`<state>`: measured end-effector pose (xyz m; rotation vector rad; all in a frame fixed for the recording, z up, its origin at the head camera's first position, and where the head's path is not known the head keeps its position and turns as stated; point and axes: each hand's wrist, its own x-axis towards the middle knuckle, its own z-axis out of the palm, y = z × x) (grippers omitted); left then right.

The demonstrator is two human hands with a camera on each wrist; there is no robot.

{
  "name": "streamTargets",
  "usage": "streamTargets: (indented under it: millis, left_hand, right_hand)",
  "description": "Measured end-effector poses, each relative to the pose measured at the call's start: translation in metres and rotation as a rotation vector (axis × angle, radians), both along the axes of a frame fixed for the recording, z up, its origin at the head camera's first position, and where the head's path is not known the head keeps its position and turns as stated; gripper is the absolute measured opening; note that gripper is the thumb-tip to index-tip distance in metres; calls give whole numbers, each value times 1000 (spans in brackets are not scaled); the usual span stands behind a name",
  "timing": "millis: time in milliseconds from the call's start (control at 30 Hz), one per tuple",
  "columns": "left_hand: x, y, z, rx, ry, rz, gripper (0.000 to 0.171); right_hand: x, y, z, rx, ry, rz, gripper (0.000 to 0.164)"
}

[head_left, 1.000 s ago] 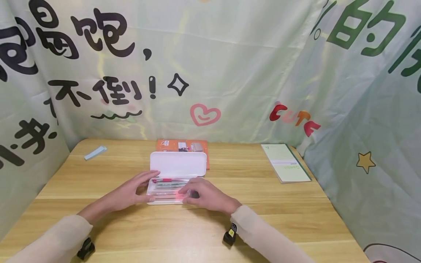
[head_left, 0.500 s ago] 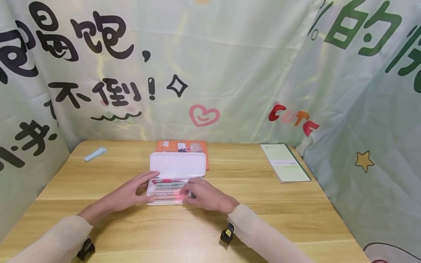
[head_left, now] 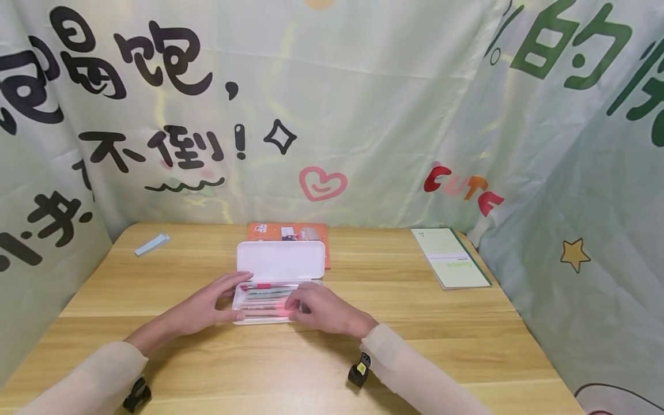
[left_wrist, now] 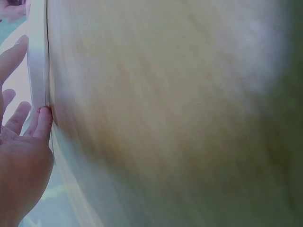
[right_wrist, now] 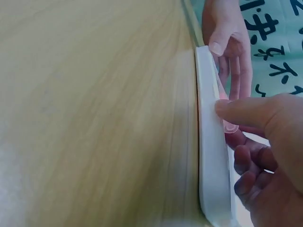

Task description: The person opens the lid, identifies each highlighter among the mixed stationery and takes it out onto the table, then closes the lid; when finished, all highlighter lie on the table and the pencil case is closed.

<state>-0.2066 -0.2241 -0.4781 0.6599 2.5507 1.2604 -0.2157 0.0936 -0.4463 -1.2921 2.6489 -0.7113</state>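
An open white pencil case [head_left: 280, 260] stands on the table with its lid raised towards the back. Inside lie several slim pens, among them a red-banded pen [head_left: 264, 286] along the hinge side. My left hand [head_left: 207, 305] spans the case's left end, thumb at the front corner and index finger at the back corner. My right hand [head_left: 327, 308] reaches into the right part, fingers bent over the pens. In the right wrist view its thumb [right_wrist: 232, 109] lies on the front rim, beside the rounded end of a pink pen [right_wrist: 230, 126] that thumb and fingers pinch. My right hand hides the pens' right ends.
An orange booklet [head_left: 264, 231] lies behind the lid. A ruled notepad [head_left: 452, 259] sits at the back right of the wooden table [head_left: 290, 369]. A light blue strip [head_left: 152, 244] rests at the back left. Printed cloth [head_left: 363, 104] hangs round the table.
My right hand has shifted very slightly over the pens. My left hand stays at the case's left end, and the case has not visibly moved.
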Motion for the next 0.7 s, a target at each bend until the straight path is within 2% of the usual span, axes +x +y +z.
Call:
streamTargets:
  millis: [200,333,500,700]
  left_hand:
    - [2,1,4,-10,-32,22,83]
    - [2,1,4,-9,-36,21,82]
    - [3,2,4,-22,-25,30,82]
    - [2,1,3,-6,-4,19,83]
  right_hand:
    - [-8,14,1,-127,-60,-60,14]
    - [-13,32,7,-196,-99,-150,13]
    - [-20,65,14,-266,-152,-292,13]
    - [-31,112,14,-344,-147,-406,12]
